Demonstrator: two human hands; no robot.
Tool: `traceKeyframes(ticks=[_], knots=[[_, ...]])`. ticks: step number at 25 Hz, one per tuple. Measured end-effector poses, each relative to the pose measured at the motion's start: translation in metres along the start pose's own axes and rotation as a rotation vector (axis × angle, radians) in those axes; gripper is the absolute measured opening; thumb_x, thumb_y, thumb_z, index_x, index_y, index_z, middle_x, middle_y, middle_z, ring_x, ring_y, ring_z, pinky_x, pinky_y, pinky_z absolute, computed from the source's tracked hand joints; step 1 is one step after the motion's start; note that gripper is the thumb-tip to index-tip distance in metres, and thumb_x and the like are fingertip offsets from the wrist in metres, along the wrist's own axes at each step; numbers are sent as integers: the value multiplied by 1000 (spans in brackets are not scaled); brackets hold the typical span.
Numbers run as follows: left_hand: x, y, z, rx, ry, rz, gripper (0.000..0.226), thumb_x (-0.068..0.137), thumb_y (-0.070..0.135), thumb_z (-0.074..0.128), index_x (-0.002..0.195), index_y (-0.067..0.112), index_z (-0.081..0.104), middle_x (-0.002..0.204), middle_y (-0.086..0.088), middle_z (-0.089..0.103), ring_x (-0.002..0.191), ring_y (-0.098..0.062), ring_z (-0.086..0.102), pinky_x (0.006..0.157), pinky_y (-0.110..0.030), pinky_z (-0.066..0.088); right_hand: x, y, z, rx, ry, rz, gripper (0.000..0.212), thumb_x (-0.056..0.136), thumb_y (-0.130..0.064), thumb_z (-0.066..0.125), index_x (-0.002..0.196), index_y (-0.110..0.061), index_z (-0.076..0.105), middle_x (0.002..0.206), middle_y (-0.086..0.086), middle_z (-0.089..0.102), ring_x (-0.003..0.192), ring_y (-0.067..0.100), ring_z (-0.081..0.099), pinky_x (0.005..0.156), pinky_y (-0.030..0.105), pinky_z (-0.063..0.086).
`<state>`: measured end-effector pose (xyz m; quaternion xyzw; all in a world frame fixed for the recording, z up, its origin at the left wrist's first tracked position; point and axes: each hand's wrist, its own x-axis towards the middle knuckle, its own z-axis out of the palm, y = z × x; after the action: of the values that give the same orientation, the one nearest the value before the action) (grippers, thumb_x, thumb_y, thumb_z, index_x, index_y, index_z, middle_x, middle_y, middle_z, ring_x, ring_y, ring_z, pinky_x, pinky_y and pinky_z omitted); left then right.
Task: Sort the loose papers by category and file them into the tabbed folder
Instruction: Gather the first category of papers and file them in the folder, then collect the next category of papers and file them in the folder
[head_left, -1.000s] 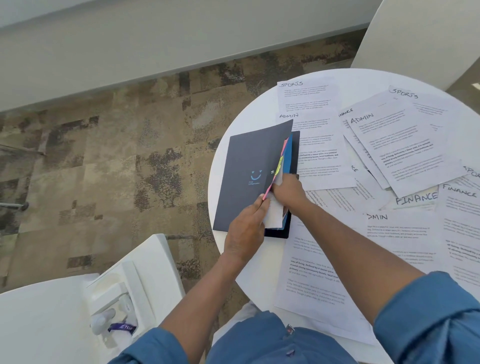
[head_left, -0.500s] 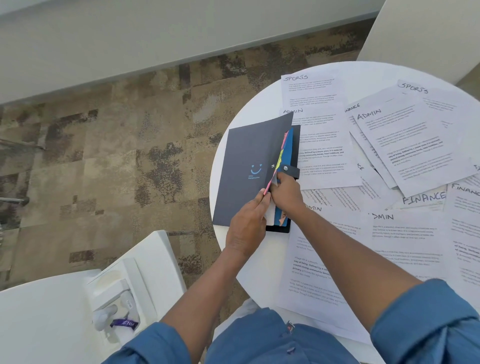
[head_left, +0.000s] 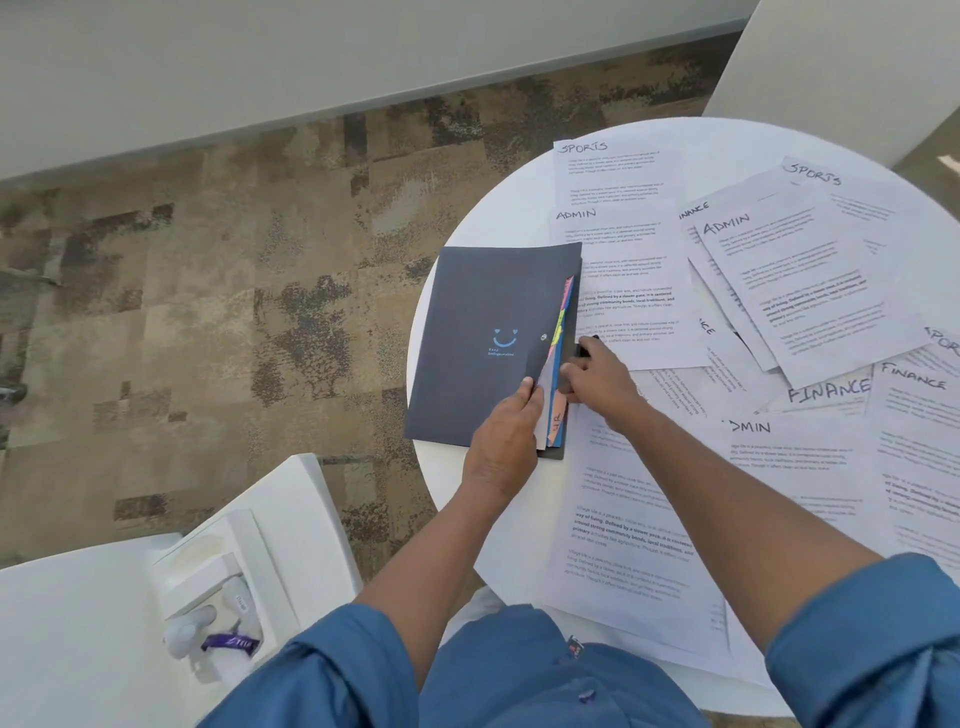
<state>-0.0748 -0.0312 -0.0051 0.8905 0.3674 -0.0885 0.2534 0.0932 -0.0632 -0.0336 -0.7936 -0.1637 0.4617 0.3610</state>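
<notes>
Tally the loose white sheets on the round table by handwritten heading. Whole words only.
White paper sheets headed SPORTS: 2
White paper sheets headed ADMIN: 2
White paper sheets headed FINANCE: 2
Total: 6
Sheets with cut-off or hidden headings are left out.

Office, patterned carpet tiles (head_left: 208, 312), round white table (head_left: 483, 218), printed papers (head_left: 810, 280)
</notes>
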Motion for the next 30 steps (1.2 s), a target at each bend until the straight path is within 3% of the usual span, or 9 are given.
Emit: traceKeyframes(ticks=[3,6,8,10,14,19,26,30], knots=[[9,-2,10,29,-56,-9,73,92,3,50,156,23,22,165,3,15,138,-21,36,87,-39,56,-13,1,-1,85,-46,-24,34,78,-17,54,110,-31,55,100,-2,74,84,20,71,83,42,60],[13,-1,15,21,-94,3,77,89,4,56,154,28,22,165,0,11,146,-24,23,88,-45,56,-30,-5,-3,171,-87,-56,41,91,-5,52,121,-32,47,105,-5,70,82,15,68,72,28,56],[13,1,19,40,-119,-2,75,89,8,57,153,28,22,165,-2,8,148,-27,15,91,-48,54,-37,-1,-7,164,-63,-83,45,95,-7,52,135,-27,44,103,-7,66,86,16,71,75,28,57],[13,1,23,76,-151,-7,72,91,10,55,154,23,23,165,-3,7,150,-29,11,98,-48,50,-44,5,-14,126,-7,-83,41,96,-14,55,136,-19,47,105,-3,67,84,14,74,74,27,59],[7,4,29,107,-81,41,59,87,6,53,144,13,44,162,-7,23,145,-31,26,107,-45,43,-67,33,-39,126,76,-31,28,93,-15,56,121,-17,58,97,0,74,78,17,75,75,33,61],[-19,11,41,-62,73,-23,41,78,-4,45,111,10,64,126,0,56,116,-29,50,83,-40,51,-100,78,-78,156,150,-3,25,94,-10,50,116,-16,59,97,2,75,80,22,74,71,32,60],[-67,31,70,-206,37,-136,47,91,4,47,137,13,50,143,1,43,129,-20,44,99,-35,45,-140,136,-106,145,224,6,21,93,-11,53,111,-17,61,96,1,74,76,17,73,68,31,58],[-84,37,84,-286,13,-232,49,91,7,49,139,15,47,147,-1,40,130,-21,45,106,-34,40,-157,169,-114,43,268,14,21,93,-20,54,112,-22,62,106,-2,71,92,18,70,82,36,55]])
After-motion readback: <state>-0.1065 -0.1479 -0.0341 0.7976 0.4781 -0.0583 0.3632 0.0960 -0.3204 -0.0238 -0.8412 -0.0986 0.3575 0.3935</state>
